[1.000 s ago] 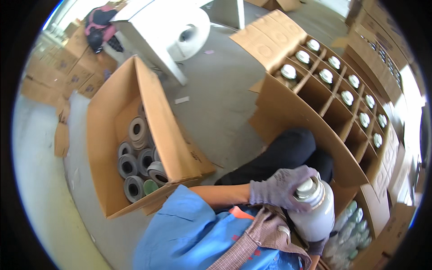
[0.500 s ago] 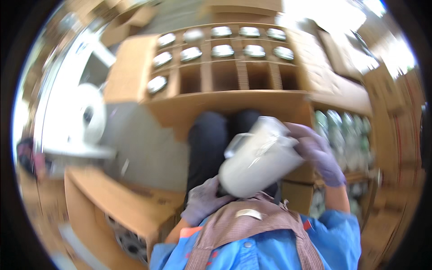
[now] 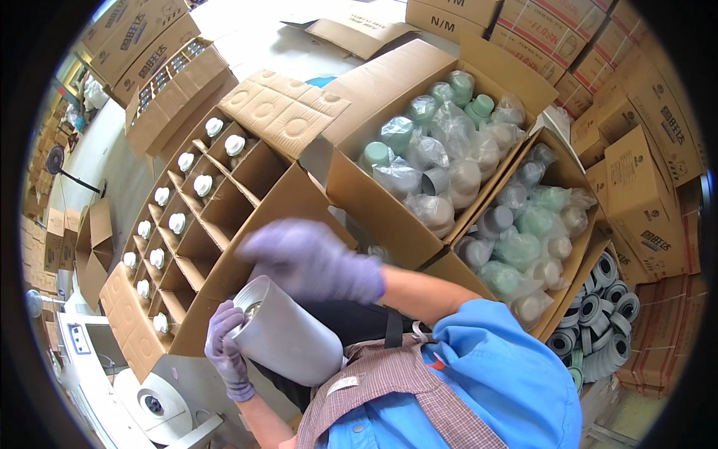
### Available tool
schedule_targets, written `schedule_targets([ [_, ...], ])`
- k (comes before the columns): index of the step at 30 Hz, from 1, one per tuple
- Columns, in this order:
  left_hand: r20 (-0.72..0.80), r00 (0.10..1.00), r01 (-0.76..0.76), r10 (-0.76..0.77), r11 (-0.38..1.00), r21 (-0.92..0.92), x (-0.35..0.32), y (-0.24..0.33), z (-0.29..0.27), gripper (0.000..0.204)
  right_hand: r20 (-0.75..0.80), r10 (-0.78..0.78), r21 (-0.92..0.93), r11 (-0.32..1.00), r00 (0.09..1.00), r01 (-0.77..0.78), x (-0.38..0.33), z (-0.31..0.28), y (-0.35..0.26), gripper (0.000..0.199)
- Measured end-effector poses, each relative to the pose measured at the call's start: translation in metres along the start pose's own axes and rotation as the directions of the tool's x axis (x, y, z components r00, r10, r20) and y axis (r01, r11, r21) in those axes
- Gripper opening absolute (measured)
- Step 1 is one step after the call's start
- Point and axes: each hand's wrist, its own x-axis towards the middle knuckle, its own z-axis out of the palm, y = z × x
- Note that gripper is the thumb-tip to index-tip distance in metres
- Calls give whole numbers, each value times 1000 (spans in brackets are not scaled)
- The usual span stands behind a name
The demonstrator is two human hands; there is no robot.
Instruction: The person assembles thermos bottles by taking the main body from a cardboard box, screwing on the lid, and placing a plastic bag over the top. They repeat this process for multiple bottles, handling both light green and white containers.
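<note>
A white cylindrical flask body leans against my lap and apron, its round mouth tilted up and away from me. Something shiny shows inside the mouth. My gloved left hand is closed on its left side near the rim, fingers around the edge. Just above the mouth is my gloved right hand, smeared by motion. Its fingers are too blurred to show whether they hold anything. Beyond the hands stands a divided carton with several white-capped flasks in its far and left cells.
To the right, two open cartons hold bagged pale green and white flask parts. Grey ring-shaped parts are heaped beside them. A white machine with a roll stands lower left. Stacked boxes line the right side.
The view has swung to the right. My left hand has moved up to the flask body's rim. My right hand has crossed over its mouth, and the clear plastic around it no longer shows.
</note>
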Motion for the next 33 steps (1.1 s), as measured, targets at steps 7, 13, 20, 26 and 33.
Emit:
schedule_targets([
  [7, 38, 998, 48, -45, 995, -89, -6, 23, -6, 51, -483, 714, -715, 14, 507, -699, -174, -200, 236, 79],
  [13, -193, 967, 122, -165, 969, -215, -24, 10, -40, 46, -331, 920, -618, -42, 212, -785, -209, -237, 250, 88],
  [20, -693, 667, -26, -273, 922, -387, -38, 19, -90, 57, -405, 549, -534, 508, 731, -676, -134, -188, 108, 61],
  [26, -815, 483, -113, -321, 900, -421, -17, 61, -78, 58, 356, 736, 77, 592, 576, -803, -103, -48, -31, 59],
  [33, -47, 991, -125, 122, 990, -64, -33, 39, -49, 22, 700, 620, 89, 416, 354, -905, -173, 9, -48, 73],
])
